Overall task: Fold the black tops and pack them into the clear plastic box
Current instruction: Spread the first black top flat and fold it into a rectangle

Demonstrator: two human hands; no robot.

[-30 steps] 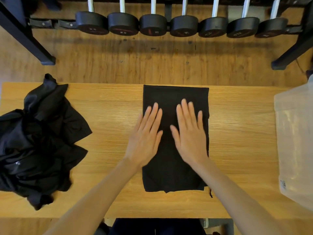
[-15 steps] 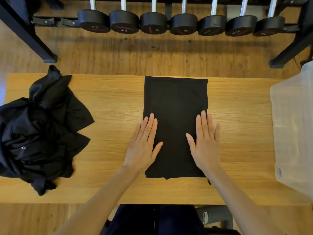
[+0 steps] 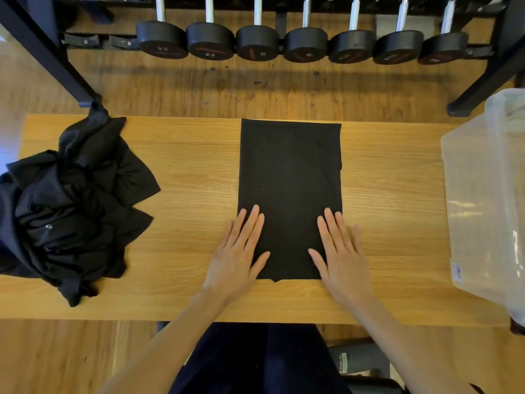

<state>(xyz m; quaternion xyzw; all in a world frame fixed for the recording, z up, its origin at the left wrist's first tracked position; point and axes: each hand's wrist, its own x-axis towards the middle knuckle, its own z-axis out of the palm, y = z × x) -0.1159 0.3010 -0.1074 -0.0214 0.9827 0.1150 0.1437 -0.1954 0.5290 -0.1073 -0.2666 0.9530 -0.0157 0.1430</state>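
1 folded black top (image 3: 289,191), 1 heap of black tops (image 3: 71,206), 1 clear plastic box (image 3: 483,200), 7 dumbbells (image 3: 257,42), 2 hands (image 3: 237,260).

Single head-worn wide-angle view, looking forward and steeply down from above the near edge of the tabletop (image 3: 397,200), close enough that both forearms enter from the bottom of frame. Far edge of the tabletop sits about a third down, with floor (image 3: 284,95) and a dumbbell rack (image 3: 304,44) beyond at the top; edges bow from lens distortion. No second view to overlap
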